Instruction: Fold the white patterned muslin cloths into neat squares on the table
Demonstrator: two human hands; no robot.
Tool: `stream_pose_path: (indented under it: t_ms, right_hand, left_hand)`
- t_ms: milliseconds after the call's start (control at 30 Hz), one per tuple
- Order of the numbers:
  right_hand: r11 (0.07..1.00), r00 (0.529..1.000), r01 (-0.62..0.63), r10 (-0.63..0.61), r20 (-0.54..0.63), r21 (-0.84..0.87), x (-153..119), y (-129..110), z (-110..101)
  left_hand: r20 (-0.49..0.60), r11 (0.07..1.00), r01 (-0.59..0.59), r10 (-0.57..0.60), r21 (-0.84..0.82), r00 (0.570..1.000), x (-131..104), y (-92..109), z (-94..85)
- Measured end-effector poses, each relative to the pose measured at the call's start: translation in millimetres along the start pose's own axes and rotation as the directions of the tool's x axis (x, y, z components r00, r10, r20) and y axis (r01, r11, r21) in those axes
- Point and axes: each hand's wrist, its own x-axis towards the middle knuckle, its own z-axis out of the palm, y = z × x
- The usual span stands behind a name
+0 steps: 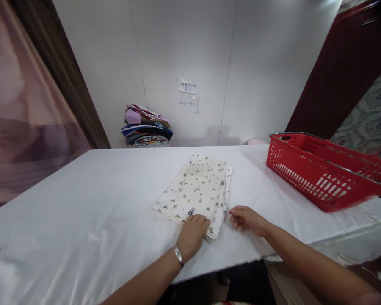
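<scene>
In the head view, a folded cream cloth printed with small green, brown and dark motifs lies flat at the centre of the frame, on a white-covered tabletop. Its layers show along the right side and the lower edge.

The left hand, at lower centre, rests on the near edge of the cloth, with a silvery bracelet around its wrist. Its fingers lie close together on the fabric; the thumb is hidden, so whether they pinch the edge I cannot tell. The right hand, right of lower centre, is just beside the cloth's right edge, apart from it, its fingers loosely bent inward and unclenched.

At the right of the frame a red plastic basket with slotted sides and metal handles stands on the tabletop. Upper left of centre, a stack of folded fabrics sits by the far edge against a pale wall. Two paper notes are fixed to that wall, the lower one reading "45-50". A pinkish curtain hangs along the left side.
</scene>
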Motion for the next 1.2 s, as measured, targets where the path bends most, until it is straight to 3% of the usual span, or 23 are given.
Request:
stream_pose_path:
  t_ms: [133, 333, 400, 500, 567, 600, 667, 733, 767, 800, 867, 933, 1033, 1100, 1200]
  right_hand:
    - [0.999, 0.998, 0.034, -0.034, -0.06, -0.004, 2.8, -4.1, -11.7]
    - [0.985, 0.967, 0.116, -0.142, -0.211, -0.13, 12.7, -18.3, -45.6]
    - [0.961, 0.921, 0.159, -0.227, -0.315, -0.229, 24.8, -27.8, -54.7]
    - [0.914, 0.855, 0.135, -0.303, -0.421, -0.382, 50.1, -42.0, -62.2]
    - [0.894, 0.845, 0.085, -0.298, -0.443, -0.44, 68.1, -48.6, -63.6]
    - [0.887, 0.848, 0.063, -0.289, -0.444, -0.458, 76.5, -50.8, -63.7]
    - [0.865, 0.854, 0.025, -0.279, -0.439, -0.501, 90.8, -54.0, -63.4]
    - [0.835, 0.86, -0.006, -0.277, -0.43, -0.55, 101.0, -56.7, -63.0]
    - [0.821, 0.863, -0.018, -0.276, -0.423, -0.571, 104.5, -58.1, -62.8]
    - [0.808, 0.867, -0.028, -0.273, -0.416, -0.588, 107.1, -59.6, -62.6]
    - [0.792, 0.878, -0.046, -0.258, -0.402, -0.609, 109.8, -62.2, -62.2]
    - [0.787, 0.891, -0.063, -0.233, -0.391, -0.614, 110.5, -64.3, -61.6]
    - [0.802, 0.9, -0.078, -0.199, -0.388, -0.592, 110.0, -67.3, -61.0]
    - [0.822, 0.9, -0.076, -0.187, -0.393, -0.565, 109.1, -70.1, -60.8]
    - [0.862, 0.905, -0.059, -0.166, -0.391, -0.503, 106.4, -75.0, -60.3]
  left_hand:
    - [-0.033, 0.997, -0.075, 0.074, -0.007, 0.997, -27.3, -27.5, -12.7]
    - [-0.104, 0.971, -0.213, 0.224, 0.108, 0.969, -113.3, -130.2, -52.6]
    - [-0.065, 0.991, -0.071, 0.079, 0.117, 0.995, -140.4, -157.1, -58.5]
    - [-0.053, 0.982, 0.19, -0.189, 0.004, 0.981, -166.2, -169.0, -58.3]
    - [-0.073, 0.905, 0.393, -0.408, -0.161, 0.91, -171.0, -162.1, -57.1]
    - [-0.06, 0.827, 0.503, -0.532, -0.249, 0.845, -170.0, -156.5, -57.2]
    - [0.037, 0.605, 0.695, -0.743, -0.389, 0.668, -163.3, -144.5, -59.7]
    - [0.139, 0.413, 0.801, -0.848, -0.434, 0.512, -153.7, -133.5, -64.0]
    - [0.154, 0.374, 0.828, -0.869, -0.419, 0.471, -148.8, -128.6, -66.2]
    - [0.127, 0.386, 0.836, -0.877, -0.39, 0.464, -144.1, -123.9, -68.0]
    - [-0.033, 0.528, 0.798, -0.839, -0.29, 0.543, -135.8, -114.8, -69.9]
    - [-0.215, 0.718, 0.676, -0.695, -0.164, 0.686, -128.2, -106.1, -68.7]
    - [-0.276, 0.902, 0.431, -0.416, -0.008, 0.866, -116.4, -95.4, -61.6]
    - [-0.216, 0.943, 0.329, -0.312, 0.045, 0.925, -108.9, -91.1, -55.6]
    - [-0.136, 0.954, 0.292, -0.281, 0.066, 0.95, -100.8, -88.2, -49.6]
